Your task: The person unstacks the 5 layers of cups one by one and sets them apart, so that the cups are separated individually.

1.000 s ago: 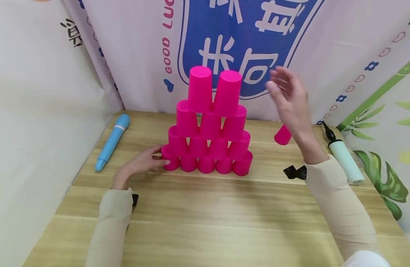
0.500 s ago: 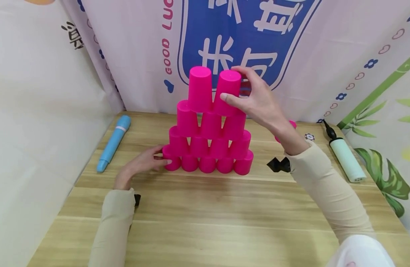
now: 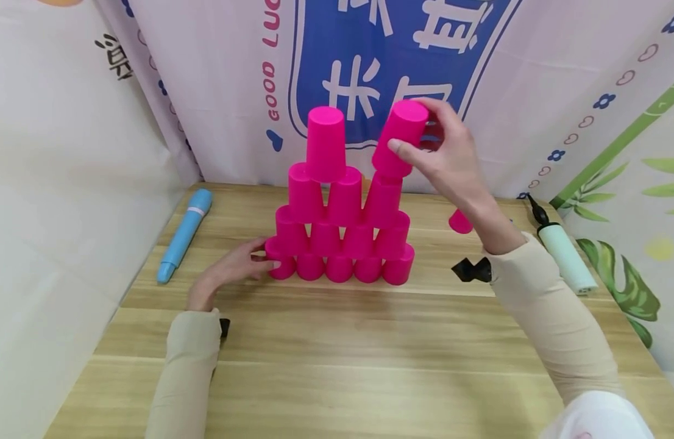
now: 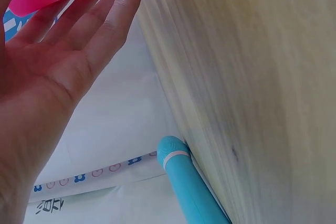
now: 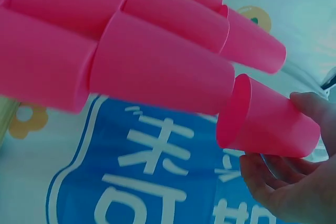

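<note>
Bright pink in every row of the tower of upturned cups (image 3: 345, 198) on the wood-grain table (image 3: 337, 366): five, four, then three, staggered over the gaps below, likely for even support. Astride the left pair of the third row, a standing cup (image 3: 325, 146), mouth down. To its right, tilted, a held cup (image 3: 396, 141), pinched between thumb and fingers of the right hand (image 3: 452, 155), probably gripped round its upper half for clearance from the neighbours; hard to tell whether touching the cup beneath (image 3: 382, 204). At the opposite lower corner, in the clasp of the left hand (image 3: 237, 263), thumb in front and fingers behind, the end cup (image 3: 284, 268), perhaps for steadiness at the base. Partly hidden by the right arm (image 3: 556, 317), a lone cup (image 3: 460, 222); well apart at the left, a blue tube (image 3: 184, 235)
</note>
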Motion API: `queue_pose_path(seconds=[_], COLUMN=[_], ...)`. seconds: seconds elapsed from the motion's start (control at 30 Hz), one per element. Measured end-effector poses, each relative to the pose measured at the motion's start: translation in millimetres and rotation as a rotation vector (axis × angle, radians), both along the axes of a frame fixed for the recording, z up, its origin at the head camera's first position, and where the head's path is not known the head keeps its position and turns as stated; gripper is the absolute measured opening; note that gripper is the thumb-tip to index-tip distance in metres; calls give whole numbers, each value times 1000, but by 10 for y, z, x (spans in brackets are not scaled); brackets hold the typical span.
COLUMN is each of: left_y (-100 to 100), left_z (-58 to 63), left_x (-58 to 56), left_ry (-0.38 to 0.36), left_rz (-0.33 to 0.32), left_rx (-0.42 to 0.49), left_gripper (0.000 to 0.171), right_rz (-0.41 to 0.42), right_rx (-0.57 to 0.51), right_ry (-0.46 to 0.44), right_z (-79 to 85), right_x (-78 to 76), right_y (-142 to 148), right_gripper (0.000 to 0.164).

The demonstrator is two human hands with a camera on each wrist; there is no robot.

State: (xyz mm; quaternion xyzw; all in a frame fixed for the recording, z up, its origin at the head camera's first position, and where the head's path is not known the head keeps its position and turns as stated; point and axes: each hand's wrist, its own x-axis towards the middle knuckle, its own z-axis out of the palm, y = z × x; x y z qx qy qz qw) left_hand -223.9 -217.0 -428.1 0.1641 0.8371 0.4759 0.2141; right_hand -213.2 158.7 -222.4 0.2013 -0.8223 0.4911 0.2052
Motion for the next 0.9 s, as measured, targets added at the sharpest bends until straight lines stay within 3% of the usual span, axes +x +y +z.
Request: queue_pose_path(seconds=[0.57, 0.7, 0.9], left_y=[-3, -10, -13], left_z=[-14, -19, -6], left_x=[23, 26, 1], left_ry=[21, 17, 16], left_rz=[4, 5, -2], left_rx=[-7, -12, -16], left_gripper=[64, 65, 65], right_rz=[-233, -286, -370], right_rx=[15, 43, 56], right_ry=[-118, -165, -257], right_z=[-201, -393, -814], right_x=[-26, -41, -22], right_y=[756, 967, 1300], right_gripper=[62, 60, 63])
